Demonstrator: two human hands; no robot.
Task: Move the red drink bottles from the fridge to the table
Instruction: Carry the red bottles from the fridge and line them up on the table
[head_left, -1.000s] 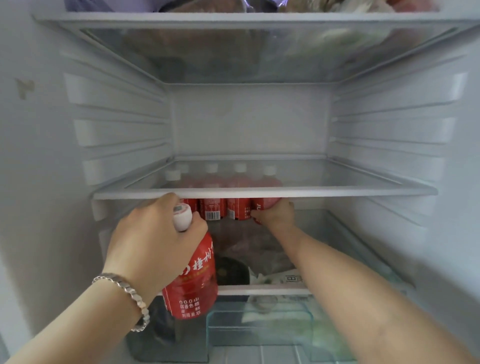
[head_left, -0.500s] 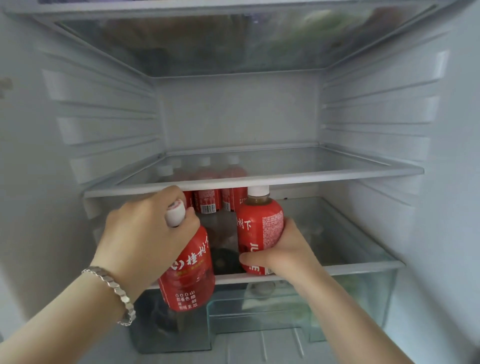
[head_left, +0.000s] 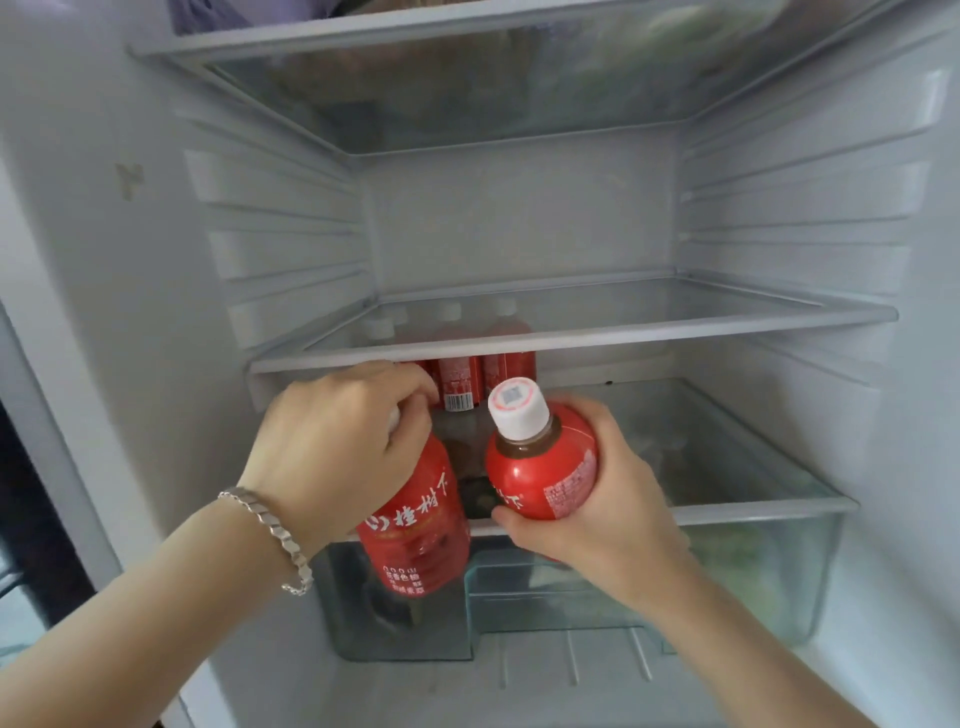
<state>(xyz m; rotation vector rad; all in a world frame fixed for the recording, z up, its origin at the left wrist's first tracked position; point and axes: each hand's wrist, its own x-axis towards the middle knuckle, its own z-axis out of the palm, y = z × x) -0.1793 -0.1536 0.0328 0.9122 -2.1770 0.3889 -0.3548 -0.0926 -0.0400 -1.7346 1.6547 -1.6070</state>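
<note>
Open fridge, seen from the front, both forearms in the near foreground. At the left, a silver link bracelet round the left wrist. Just right of it, left hand, knuckles up, fingers curled tight round the neck and cap of the left red bottle; only a sliver of white cap visible beside the fingers. Bottle hanging upright from that grip, white characters on the red label, on the near side of the lower shelf rim and in front of the clear drawer.

Farther back, under the middle glass shelf, rear red bottles standing in a row at the far left of the lower shelf. Labels and a barcode visible beneath the rim, white caps dim through the glass. Left forefinger close to them; touching or not, impossible to tell.

Right of the first bottle, across a narrow gap, the right red bottle, tilted, white cap up and toward the viewer, brown drink visible in the neck. Right hand wrapped round its body from the right and below, thumb across the near lower side. Held off the shelf, in front of the rim.

Farther right, blurred greenish contents inside the clear drawer. Along the top, upper shelf bearing blurred items.
</note>
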